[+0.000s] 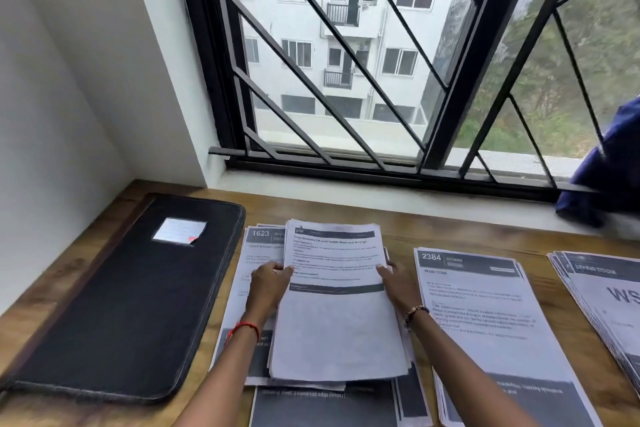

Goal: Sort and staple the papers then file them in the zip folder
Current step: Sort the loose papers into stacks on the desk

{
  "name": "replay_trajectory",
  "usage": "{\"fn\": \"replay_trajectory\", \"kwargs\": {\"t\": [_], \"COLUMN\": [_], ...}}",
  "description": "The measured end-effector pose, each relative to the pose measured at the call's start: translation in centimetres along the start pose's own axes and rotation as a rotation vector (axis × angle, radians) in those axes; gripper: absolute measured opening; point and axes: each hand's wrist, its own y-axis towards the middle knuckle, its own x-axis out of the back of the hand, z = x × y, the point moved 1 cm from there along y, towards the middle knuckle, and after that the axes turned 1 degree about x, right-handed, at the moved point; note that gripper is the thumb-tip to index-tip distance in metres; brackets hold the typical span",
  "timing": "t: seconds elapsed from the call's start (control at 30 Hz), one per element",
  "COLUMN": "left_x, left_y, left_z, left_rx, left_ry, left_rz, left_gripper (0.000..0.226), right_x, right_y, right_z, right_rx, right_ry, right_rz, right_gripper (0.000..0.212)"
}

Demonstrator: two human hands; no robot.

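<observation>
A stack of printed papers (337, 322) is held between both hands at the middle of the wooden table (433, 236). My left hand (268, 288) grips its left edge, thumb on top. On the opposite edge my right hand (398, 282) grips the same way. Under the stack lie more sheets, one headed 1623 (259, 243). The black zip folder (131, 298) lies shut at the left, with a white label on its cover. No stapler is in view.
A second paper pile headed 2384 (485, 322) lies to the right, and a third fanned pile (602, 302) sits at the right edge. A blue cloth (606, 177) rests on the window sill at the right. A barred window fills the back.
</observation>
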Motion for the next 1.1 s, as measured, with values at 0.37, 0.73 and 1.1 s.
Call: {"fn": "replay_trajectory", "kwargs": {"t": [0.37, 0.73, 1.1], "left_x": [-2.4, -0.2, -0.5], "left_y": [1.6, 1.0, -2.9], "left_z": [2.1, -4.0, -4.6], "left_rx": [-0.088, -0.427, -0.654], "left_ry": [0.037, -0.058, -0.174], "left_rz": [-0.014, -0.267, -0.39], "left_gripper": [0.04, 0.025, 0.039], "right_x": [-0.9, -0.2, -0.4], "right_y": [0.6, -0.2, -4.7], "right_z": [-0.5, 5.6, 6.4], "right_rx": [0.089, 0.411, 0.646], "right_ry": [-0.101, 0.043, 0.318], "right_rz": [0.028, -0.219, -0.34], "right_gripper": [0.028, 0.015, 0.033]}}
